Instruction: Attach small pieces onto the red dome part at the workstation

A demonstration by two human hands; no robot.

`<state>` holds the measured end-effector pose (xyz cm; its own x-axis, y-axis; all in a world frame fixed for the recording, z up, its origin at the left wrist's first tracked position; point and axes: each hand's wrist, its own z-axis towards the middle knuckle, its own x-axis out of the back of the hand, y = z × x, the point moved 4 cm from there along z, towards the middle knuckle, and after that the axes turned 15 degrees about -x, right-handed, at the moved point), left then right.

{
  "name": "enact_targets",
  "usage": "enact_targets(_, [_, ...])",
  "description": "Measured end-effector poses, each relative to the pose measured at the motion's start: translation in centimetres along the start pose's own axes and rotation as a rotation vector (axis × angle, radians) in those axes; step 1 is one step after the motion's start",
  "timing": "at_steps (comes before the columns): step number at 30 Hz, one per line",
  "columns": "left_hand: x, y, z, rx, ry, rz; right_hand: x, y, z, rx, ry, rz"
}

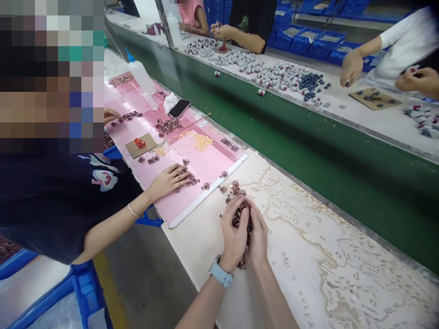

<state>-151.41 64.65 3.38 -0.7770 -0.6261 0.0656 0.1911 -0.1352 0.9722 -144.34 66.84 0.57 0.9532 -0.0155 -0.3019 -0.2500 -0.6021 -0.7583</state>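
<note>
My left hand, with a ring and a pale blue watch band at the wrist, curves round a heap of small dark-red pieces. From the other side my right hand closes on the same heap, so the pieces are cupped between both palms. Their exact kind is too small to make out. More of these pieces spill past my fingertips onto the map-printed tabletop, and a few show below, between my wrists.
At left a co-worker's hand rests on similar pieces over a pink board, which also bears yellow bits, a phone and a squeeze bottle. A green belt runs beyond; other people work across it.
</note>
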Motion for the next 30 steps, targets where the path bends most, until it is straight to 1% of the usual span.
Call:
enact_targets(4, [-2.1, 0.9, -0.5, 0.008, -0.004, -0.029, 1.6, -0.3, -0.2, -0.074, 0.03, 0.147])
enact_targets(6, [-3.3, 1.5, -1.4, 0.008, -0.021, -0.039, 3.1, -0.8, -0.8, -0.088, 0.06, 0.193])
enact_targets(8, [-4.8, 2.4, -2.9, 0.005, -0.05, -0.051, 5.1, -1.4, -1.9, -0.095, 0.095, 0.231])
enact_targets(10, [-6.5, 3.7, -5.0, -0.002, -0.092, -0.058, 7.6, -2.1, -3.5, -0.095, 0.134, 0.268])
enact_targets(12, [-8.5, 5.2, -7.8, -0.012, -0.151, -0.068, 10.8, -2.8, -5.7, -0.089, 0.178, 0.302])
enact_targets(15, [-12.0, 7.7, -13.4, -0.014, -0.251, -0.086, 16.8, -3.3, -10.0, -0.079, 0.263, 0.345])
enact_targets(18, [-15.5, 10.4, -20.9, -0.022, -0.356, -0.098, 24.1, -2.9, -15.8, -0.065, 0.366, 0.392])
enact_targets(19, [-16.7, 11.3, -23.9, -0.032, -0.392, -0.104, 26.8, -2.5, -18.0, -0.059, 0.405, 0.413])
enact_targets(21, [-19.0, 13.2, -30.7, -0.061, -0.469, -0.12, 32.8, -1.3, -23.0, -0.048, 0.49, 0.458])
enact_targets(23, [-21.2, 15.1, -38.4, -0.091, -0.558, -0.14, 39.2, 0.3, -28.5, -0.037, 0.583, 0.507])
enact_targets(27, [-25.2, 19.0, -55.3, -0.151, -0.752, -0.195, 52.9, 4.4, -41.2, -0.002, 0.773, 0.6])
enact_targets(29, [-27.0, 20.7, -63.4, -0.177, -0.853, -0.233, 59.2, 6.5, -47.4, 0.026, 0.855, 0.646])
enact_targets(30, [-27.9, 21.5, -67.2, -0.182, -0.906, -0.248, 62.0, 7.5, -50.3, 0.042, 0.893, 0.669])
